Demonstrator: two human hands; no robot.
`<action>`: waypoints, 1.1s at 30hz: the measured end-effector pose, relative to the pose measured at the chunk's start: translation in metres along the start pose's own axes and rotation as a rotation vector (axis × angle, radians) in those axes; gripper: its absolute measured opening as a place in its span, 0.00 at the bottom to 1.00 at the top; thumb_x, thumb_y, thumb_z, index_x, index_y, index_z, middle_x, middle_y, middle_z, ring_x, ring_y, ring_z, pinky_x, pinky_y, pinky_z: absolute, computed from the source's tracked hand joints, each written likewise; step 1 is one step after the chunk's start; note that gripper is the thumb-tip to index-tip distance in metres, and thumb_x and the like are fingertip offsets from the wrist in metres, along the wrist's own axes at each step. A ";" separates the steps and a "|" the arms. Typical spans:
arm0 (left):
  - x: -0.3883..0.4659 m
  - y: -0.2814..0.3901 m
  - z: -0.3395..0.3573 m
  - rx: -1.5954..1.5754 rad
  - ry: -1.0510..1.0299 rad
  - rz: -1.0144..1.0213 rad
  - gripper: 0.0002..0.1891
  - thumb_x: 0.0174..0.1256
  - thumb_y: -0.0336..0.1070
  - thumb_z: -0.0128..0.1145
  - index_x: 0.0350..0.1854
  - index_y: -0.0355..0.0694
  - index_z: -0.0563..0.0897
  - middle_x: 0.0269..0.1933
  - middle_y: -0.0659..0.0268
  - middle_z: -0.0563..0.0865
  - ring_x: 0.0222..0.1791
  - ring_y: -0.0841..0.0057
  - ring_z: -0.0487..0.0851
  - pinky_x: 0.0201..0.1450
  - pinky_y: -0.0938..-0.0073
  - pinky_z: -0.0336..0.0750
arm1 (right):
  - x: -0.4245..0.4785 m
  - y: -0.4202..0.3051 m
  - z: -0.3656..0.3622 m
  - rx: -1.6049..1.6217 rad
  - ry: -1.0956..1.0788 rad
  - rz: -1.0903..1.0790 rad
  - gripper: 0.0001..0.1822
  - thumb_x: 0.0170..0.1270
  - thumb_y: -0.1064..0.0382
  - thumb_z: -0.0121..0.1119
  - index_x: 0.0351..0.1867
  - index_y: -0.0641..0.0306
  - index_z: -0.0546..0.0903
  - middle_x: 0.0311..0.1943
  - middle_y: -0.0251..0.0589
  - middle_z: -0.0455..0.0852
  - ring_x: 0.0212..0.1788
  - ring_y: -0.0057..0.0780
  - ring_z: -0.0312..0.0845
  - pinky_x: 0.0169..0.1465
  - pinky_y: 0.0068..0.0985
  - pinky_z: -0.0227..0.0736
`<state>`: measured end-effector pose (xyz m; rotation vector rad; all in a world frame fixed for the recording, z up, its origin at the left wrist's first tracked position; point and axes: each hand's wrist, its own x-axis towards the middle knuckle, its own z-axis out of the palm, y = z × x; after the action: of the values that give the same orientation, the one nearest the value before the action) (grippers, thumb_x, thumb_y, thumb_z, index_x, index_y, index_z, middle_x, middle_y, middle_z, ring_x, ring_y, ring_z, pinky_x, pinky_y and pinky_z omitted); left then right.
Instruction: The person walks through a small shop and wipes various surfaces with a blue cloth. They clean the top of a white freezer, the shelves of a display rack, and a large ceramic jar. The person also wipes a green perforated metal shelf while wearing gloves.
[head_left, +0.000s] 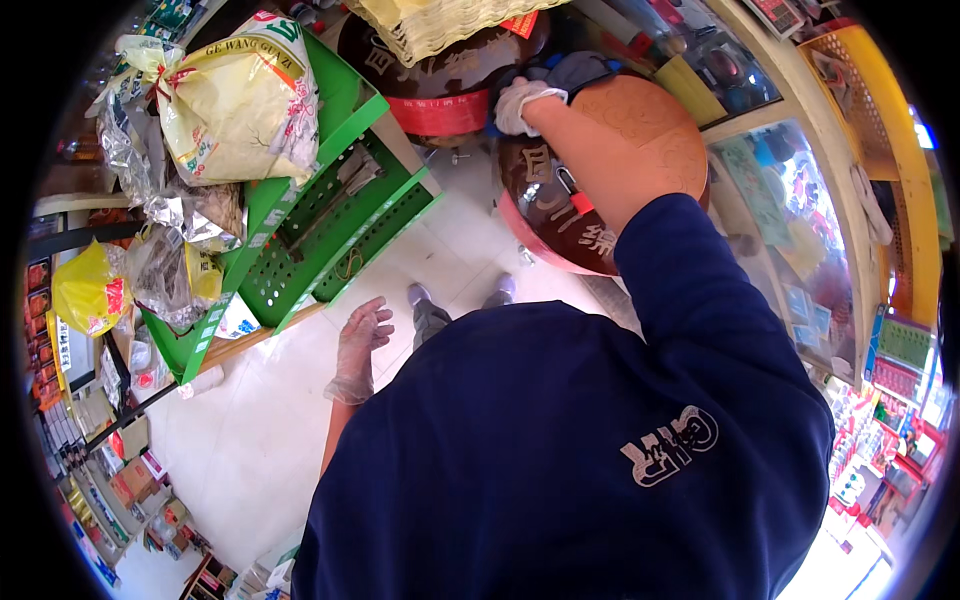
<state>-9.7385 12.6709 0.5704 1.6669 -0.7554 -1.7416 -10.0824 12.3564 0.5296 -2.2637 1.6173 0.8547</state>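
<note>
My right hand (519, 105), in a clear plastic glove, reaches forward with curled fingers gripping a dark blue cloth (581, 71); its fingertips are hidden. The cloth lies between two large brown glazed jars. The nearer jar (551, 206) has an orange round top (660, 139), a pink-red band and pale writing. A red padlock (581, 202) shows against its side, partly behind my forearm. The farther jar (450, 64) has a red band. My left hand (364, 341), also in a clear glove, hangs low over the floor with its fingers apart, holding nothing.
To the left stands a green perforated shelf rack (322, 217) with a tied printed sack (240, 105) on top and a yellow plastic bag (90, 289) beside it. At the right is a glass display case (787, 247). A woven basket (442, 26) overhangs the farther jar.
</note>
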 end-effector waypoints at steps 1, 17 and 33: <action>0.003 -0.002 -0.004 0.002 -0.006 -0.001 0.16 0.70 0.41 0.47 0.55 0.42 0.77 0.44 0.66 0.83 0.38 0.82 0.79 0.44 0.80 0.71 | -0.013 -0.011 0.001 -0.104 0.125 -0.128 0.16 0.54 0.57 0.58 0.45 0.50 0.84 0.52 0.33 0.81 0.58 0.36 0.73 0.53 0.34 0.73; 0.031 0.012 -0.038 0.112 -0.104 0.003 0.16 0.70 0.41 0.47 0.55 0.43 0.77 0.45 0.66 0.83 0.39 0.81 0.79 0.45 0.79 0.72 | -0.130 -0.136 0.126 0.061 0.540 -0.230 0.12 0.60 0.54 0.53 0.27 0.56 0.83 0.30 0.34 0.82 0.39 0.32 0.75 0.44 0.29 0.64; 0.061 0.035 0.010 0.323 -0.298 0.012 0.17 0.69 0.41 0.46 0.57 0.45 0.76 0.46 0.65 0.82 0.40 0.80 0.79 0.45 0.77 0.73 | -0.292 -0.054 0.218 0.305 0.487 0.054 0.16 0.61 0.50 0.53 0.20 0.55 0.81 0.22 0.39 0.81 0.30 0.39 0.77 0.36 0.36 0.68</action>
<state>-9.7488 12.6019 0.5580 1.6130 -1.2360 -1.9658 -10.1680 12.7146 0.5160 -2.3202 1.8512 0.0419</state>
